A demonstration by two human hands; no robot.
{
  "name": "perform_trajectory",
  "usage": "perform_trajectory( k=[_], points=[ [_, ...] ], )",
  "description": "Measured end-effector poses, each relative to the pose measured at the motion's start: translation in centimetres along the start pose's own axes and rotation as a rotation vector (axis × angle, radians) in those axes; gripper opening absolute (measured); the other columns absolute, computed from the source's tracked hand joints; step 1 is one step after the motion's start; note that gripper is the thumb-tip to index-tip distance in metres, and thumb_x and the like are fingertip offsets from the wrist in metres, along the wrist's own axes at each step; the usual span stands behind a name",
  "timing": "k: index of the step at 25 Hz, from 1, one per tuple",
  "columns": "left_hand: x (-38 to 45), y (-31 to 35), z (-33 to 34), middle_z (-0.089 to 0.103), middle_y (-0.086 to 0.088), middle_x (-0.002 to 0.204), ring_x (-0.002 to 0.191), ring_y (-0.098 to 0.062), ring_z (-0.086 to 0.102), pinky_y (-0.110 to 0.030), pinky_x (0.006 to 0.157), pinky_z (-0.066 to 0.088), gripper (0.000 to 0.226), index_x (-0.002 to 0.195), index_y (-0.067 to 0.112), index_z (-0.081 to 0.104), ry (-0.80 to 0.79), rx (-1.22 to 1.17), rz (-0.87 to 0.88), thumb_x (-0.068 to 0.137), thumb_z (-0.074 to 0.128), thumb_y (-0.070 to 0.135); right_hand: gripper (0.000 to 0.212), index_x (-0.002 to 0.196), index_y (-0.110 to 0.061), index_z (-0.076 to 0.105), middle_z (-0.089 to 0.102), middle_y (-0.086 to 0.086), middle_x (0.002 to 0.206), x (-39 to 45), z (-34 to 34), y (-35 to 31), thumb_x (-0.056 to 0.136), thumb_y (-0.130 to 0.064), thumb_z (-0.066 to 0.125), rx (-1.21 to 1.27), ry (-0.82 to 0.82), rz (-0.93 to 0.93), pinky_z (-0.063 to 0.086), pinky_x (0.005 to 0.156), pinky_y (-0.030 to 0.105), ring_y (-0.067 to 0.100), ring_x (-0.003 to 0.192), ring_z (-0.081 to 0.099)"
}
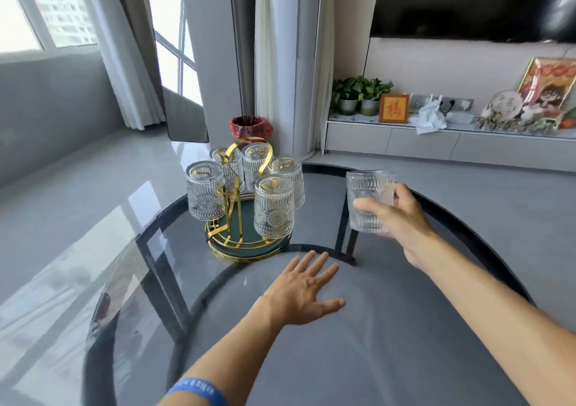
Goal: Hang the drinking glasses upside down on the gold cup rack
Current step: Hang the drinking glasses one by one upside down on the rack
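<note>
Gripping an upright ribbed glass (369, 200) from its right side, the right hand (394, 215) holds it above the glass table (436, 327), to the right of the gold cup rack (241, 206). Five matching glasses hang inverted on the rack's arms. The left hand (304, 290) lies flat on the tabletop, fingers spread, holding nothing. A blue wristband (199, 390) carries white lettering, too small to read. A framed red character (393, 108) stands on the far shelf.

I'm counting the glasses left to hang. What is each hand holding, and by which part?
The right hand grips one glass around its side wall. The left hand holds nothing, fingers spread.
</note>
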State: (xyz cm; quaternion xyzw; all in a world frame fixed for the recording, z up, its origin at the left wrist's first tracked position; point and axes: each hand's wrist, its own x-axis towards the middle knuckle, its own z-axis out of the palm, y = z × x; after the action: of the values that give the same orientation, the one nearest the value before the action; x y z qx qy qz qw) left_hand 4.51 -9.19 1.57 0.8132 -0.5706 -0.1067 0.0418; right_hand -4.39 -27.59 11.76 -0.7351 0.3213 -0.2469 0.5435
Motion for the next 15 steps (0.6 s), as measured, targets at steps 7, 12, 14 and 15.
perform_trajectory(
  k=[7, 12, 14, 15],
  points=[
    [-7.9, 0.6, -2.1, 0.052, -0.008, 0.138, 0.123, -0.032, 0.047, -0.047, 0.089, 0.049, 0.052, 0.138, 0.023, 0.049, 0.063, 0.065, 0.009, 0.094, 0.053, 0.049, 0.074, 0.12, -0.04, 0.059, 0.061, -0.01, 0.126, -6.1, 2.4, -7.7, 0.054, -0.067, 0.075, 0.004, -0.132, -0.155, 0.053, 0.07, 0.033, 0.008, 0.106, 0.06],
    [-12.3, -5.1, -2.4, 0.03, -0.005, 0.156, 0.136, -0.04, 0.032, -0.058, 0.101, 0.04, 0.081, 0.148, 0.042, 0.027, -0.001, 0.059, -0.449, 0.079, 0.043, 0.081, 0.07, 0.101, -0.036, 0.056, 0.06, -0.015, 0.109, -7.6, 7.0, -12.6, 0.046, -0.073, 0.078, -0.122, -0.187, -0.277, 0.046, 0.076, 0.031, 0.009, 0.102, 0.057],
    [-13.3, -6.5, -1.1, 0.007, -0.001, 0.164, 0.146, -0.042, 0.008, -0.07, 0.109, 0.019, 0.087, 0.15, 0.047, 0.01, -0.033, 0.046, -0.467, 0.076, 0.031, 0.088, 0.083, 0.103, -0.026, 0.053, 0.06, -0.004, 0.113, -7.6, 8.9, -13.4, 0.041, -0.074, 0.078, -0.205, -0.155, -0.319, 0.049, 0.08, 0.037, 0.018, 0.102, 0.057],
    [-13.7, -6.8, -0.3, -0.003, 0.0, 0.165, 0.148, -0.041, -0.005, -0.072, 0.109, 0.007, 0.087, 0.15, 0.047, 0.001, -0.018, 0.041, -0.459, 0.076, 0.021, 0.089, 0.083, 0.101, -0.024, 0.052, 0.062, -0.001, 0.112, -7.6, 9.8, -13.7, 0.04, -0.072, 0.079, -0.251, -0.143, -0.347, 0.049, 0.079, 0.039, 0.02, 0.101, 0.057]
  ],
)
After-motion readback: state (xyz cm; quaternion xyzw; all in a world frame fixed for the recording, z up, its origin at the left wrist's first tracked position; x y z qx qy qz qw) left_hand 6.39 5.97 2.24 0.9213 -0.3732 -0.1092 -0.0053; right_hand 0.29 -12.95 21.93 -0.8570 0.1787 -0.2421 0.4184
